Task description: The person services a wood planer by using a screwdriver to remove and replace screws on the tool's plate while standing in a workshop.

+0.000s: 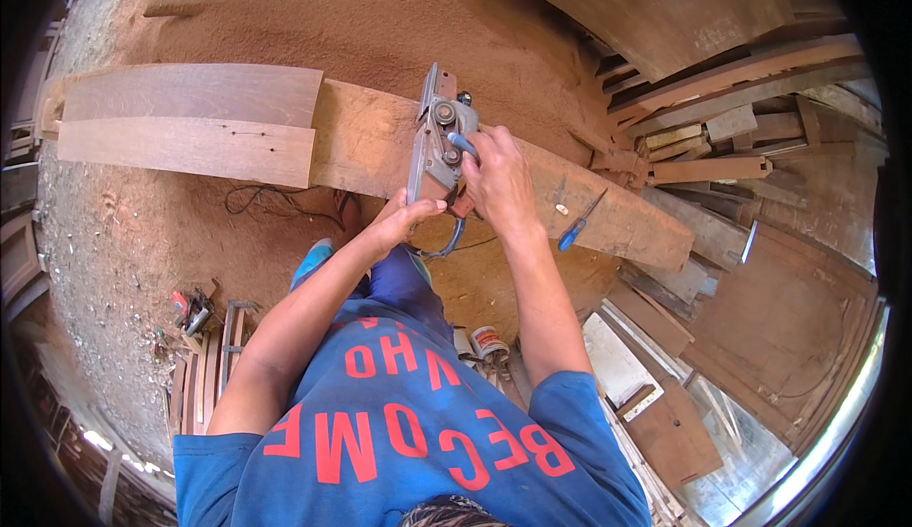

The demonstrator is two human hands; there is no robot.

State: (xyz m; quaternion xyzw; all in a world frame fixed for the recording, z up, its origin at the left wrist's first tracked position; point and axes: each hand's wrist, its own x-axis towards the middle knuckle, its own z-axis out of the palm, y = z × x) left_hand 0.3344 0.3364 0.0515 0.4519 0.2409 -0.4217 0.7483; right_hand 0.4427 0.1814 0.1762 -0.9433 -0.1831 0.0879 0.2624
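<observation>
An electric hand planer rests tipped on its side across a long wooden bench plank, its metal sole toward the left. My left hand is closed around the planer's near end, thumb along its edge. Over the planer's right side, my right hand pinches a short tool with a blue handle, held against the metal body; its tip is hidden. A dark cable curves off the planer's near end. To the right on the plank lies a screwdriver with a blue handle, beside a small pale piece.
Two flat boards lie side by side on the plank's left part. Sawdust covers the ground beyond. Stacked timber and panels fill the right side. A white tub stands near my body; a cord trails under the plank.
</observation>
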